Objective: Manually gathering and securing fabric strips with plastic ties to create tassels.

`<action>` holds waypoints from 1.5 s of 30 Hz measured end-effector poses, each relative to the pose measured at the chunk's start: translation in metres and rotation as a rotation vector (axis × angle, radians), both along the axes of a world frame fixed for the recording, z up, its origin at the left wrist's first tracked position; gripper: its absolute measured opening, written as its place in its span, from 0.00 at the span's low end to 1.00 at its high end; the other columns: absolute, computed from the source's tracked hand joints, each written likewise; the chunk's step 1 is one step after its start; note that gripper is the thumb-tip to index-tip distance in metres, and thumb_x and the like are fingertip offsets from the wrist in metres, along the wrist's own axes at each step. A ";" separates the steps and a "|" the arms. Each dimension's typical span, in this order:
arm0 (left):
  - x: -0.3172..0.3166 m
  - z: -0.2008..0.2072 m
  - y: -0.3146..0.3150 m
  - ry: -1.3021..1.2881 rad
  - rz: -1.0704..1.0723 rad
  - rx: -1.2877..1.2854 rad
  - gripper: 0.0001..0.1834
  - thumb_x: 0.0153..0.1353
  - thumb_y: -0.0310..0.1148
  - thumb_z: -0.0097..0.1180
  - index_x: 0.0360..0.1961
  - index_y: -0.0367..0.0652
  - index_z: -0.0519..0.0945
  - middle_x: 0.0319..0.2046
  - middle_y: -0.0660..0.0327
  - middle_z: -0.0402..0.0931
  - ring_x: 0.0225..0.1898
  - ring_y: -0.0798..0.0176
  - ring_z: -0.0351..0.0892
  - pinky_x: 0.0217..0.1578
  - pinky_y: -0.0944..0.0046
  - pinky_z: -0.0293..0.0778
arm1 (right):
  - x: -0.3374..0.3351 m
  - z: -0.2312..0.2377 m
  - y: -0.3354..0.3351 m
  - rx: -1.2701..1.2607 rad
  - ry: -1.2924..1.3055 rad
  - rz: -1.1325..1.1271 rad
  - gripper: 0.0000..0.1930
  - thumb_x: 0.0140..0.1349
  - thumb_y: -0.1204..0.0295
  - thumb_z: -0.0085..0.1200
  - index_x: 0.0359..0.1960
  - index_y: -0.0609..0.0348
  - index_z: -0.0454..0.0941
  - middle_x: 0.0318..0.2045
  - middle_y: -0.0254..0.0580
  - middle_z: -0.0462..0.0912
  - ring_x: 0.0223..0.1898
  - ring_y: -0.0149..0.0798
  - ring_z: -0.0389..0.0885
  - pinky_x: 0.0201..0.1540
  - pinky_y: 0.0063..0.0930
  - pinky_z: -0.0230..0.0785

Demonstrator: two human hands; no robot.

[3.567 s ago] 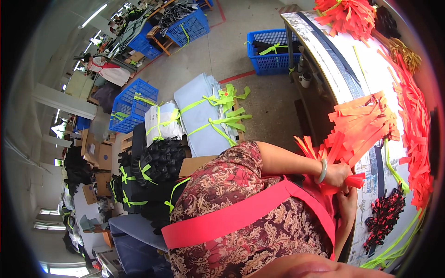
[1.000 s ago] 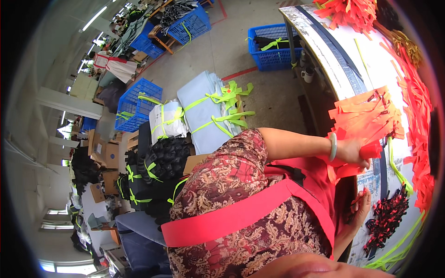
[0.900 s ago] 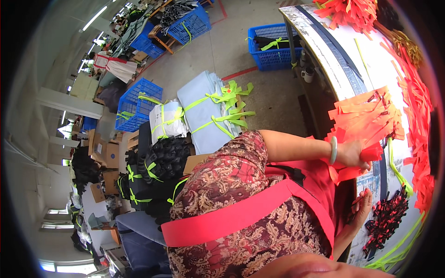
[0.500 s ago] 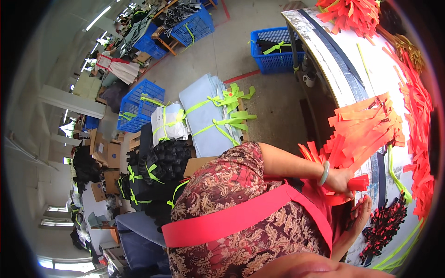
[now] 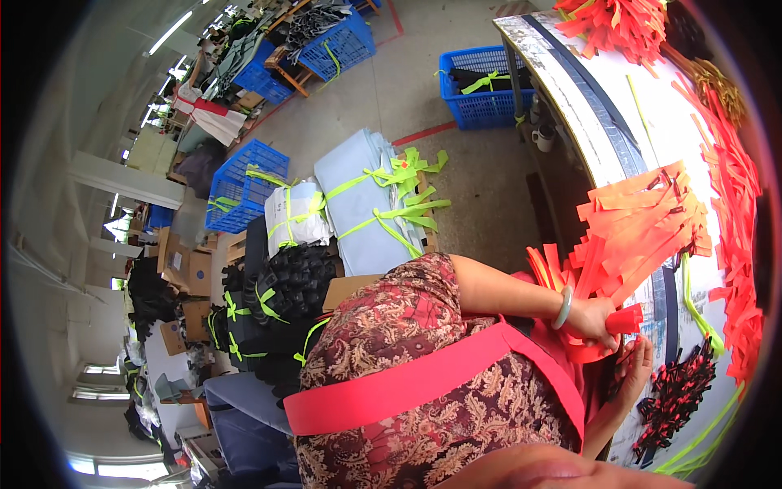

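My left hand (image 5: 593, 319), with a pale green bangle at its wrist, is closed round a red fabric strip (image 5: 626, 319). One end of the strip sticks out past the fingers as a curled roll; more red cloth hangs below the hand. My right hand (image 5: 635, 367) is just beside it, at the table's near edge. Its fingers are bent together near the roll, and whatever lies between them is too dark and small to make out. Beyond my left hand a fanned bundle of orange-red strips (image 5: 631, 224) lies on the table (image 5: 603, 138).
Small black-and-red pieces (image 5: 676, 395) lie in a heap beside my right hand. Red strips (image 5: 733, 244) line the table's far side. A blue crate (image 5: 481, 114) stands by the table leg. Behind are tied light-blue fabric stacks (image 5: 350, 212) and a black bundle (image 5: 293, 281).
My left hand and the red roll have shifted slightly left. My right hand has moved slightly up, and its fingers have bent more.
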State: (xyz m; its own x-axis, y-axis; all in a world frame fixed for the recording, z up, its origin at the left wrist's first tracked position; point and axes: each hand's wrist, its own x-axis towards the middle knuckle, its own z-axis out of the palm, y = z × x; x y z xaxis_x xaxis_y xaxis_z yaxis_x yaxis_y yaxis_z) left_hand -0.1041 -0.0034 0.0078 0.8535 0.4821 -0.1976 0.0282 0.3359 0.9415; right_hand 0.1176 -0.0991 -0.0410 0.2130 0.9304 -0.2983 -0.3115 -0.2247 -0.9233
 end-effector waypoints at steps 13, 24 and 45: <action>0.007 -0.023 0.003 -0.042 0.084 0.122 0.05 0.56 0.29 0.61 0.33 0.40 0.83 0.25 0.65 0.81 0.25 0.75 0.77 0.26 0.71 0.74 | -0.001 0.011 -0.013 -0.091 -0.165 -0.040 0.12 0.68 0.63 0.51 0.45 0.58 0.75 0.27 0.29 0.76 0.16 0.17 0.65 0.16 0.10 0.56; 0.009 -0.013 0.006 0.024 0.081 0.075 0.07 0.62 0.28 0.58 0.38 0.36 0.83 0.27 0.64 0.81 0.20 0.76 0.72 0.21 0.75 0.68 | -0.047 0.036 -0.015 -0.033 0.383 -0.113 0.16 0.67 0.60 0.53 0.44 0.62 0.76 0.30 0.29 0.80 0.16 0.15 0.65 0.15 0.10 0.52; 0.012 -0.014 -0.004 -0.022 0.068 0.125 0.07 0.62 0.26 0.57 0.37 0.32 0.82 0.30 0.59 0.83 0.33 0.70 0.81 0.37 0.71 0.76 | -0.049 0.036 -0.019 0.047 -0.094 -0.062 0.09 0.66 0.70 0.55 0.40 0.65 0.78 0.30 0.35 0.81 0.32 0.24 0.77 0.41 0.16 0.70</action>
